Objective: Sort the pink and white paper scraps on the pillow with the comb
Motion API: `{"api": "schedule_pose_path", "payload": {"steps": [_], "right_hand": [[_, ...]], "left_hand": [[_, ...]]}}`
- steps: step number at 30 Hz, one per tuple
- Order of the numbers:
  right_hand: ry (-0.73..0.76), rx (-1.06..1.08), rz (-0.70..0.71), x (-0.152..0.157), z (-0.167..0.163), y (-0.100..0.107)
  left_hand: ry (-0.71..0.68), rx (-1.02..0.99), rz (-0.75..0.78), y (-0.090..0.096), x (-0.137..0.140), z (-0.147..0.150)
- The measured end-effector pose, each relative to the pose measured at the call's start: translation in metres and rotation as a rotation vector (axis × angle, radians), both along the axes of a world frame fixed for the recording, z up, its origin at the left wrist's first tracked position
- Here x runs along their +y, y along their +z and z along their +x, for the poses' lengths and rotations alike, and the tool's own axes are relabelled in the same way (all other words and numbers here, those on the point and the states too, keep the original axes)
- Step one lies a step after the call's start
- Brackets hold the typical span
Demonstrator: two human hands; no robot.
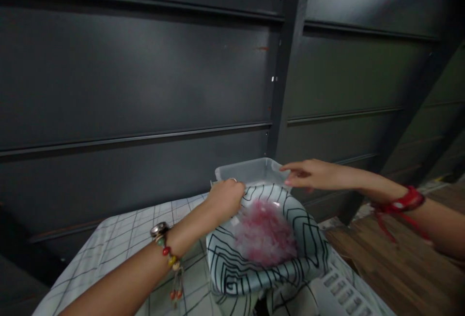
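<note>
A basket lined with pale cloth (308,231) with black line patterns stands on a covered table. Inside it lies a blurred heap of small pink and whitish pieces (267,233), perhaps in clear wrapping. Behind it is a translucent plastic box (250,168), its lower part hidden. My left hand (228,197) is closed in a fist over the basket's far left edge, by the box's near left corner; what its fingers hold is hidden. At the box's right rim my right hand (305,173) hovers or touches, fingers stretched out and apart; contact is unclear.
A white-and-dark checked cloth (145,229) covers the table. At the front right sits a white slotted plastic item (339,292), partly cut off. Dark metal panels (145,74) rise directly behind the table. Wooden flooring (410,258) shows at the right.
</note>
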State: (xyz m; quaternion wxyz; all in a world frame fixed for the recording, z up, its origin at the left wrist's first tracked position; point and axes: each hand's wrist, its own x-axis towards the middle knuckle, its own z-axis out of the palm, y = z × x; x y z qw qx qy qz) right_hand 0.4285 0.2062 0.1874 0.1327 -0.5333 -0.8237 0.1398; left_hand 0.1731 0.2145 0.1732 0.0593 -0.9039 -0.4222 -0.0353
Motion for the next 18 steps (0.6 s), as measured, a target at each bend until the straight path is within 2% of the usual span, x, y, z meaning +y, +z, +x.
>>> {"api": "schedule_pose_path", "payload": {"steps": [1,3,6,10,14,18], "right_hand": [[-0.040,0.092,-0.093,-0.012,0.011,-0.005],[-0.117,0.182,-0.172,-0.027,0.028,-0.015],[-0.237,0.077,-0.084,-0.033,0.038,-0.030],[-0.307,-0.042,0.022,-0.030,0.036,-0.049],[-0.323,-0.095,0.076,-0.028,0.030,-0.062],[-0.320,-0.124,0.097,-0.028,0.026,-0.066]], "left_hand": [[0.000,-0.018,-0.001,0.005,0.000,0.007],[-0.006,-0.061,-0.001,0.010,0.002,0.023],[-0.035,-0.098,-0.020,0.003,0.007,0.047],[-0.048,-0.146,-0.055,-0.025,0.009,0.069],[-0.098,-0.221,-0.033,-0.039,0.000,0.064],[-0.138,-0.351,-0.008,-0.041,-0.015,0.032]]}}
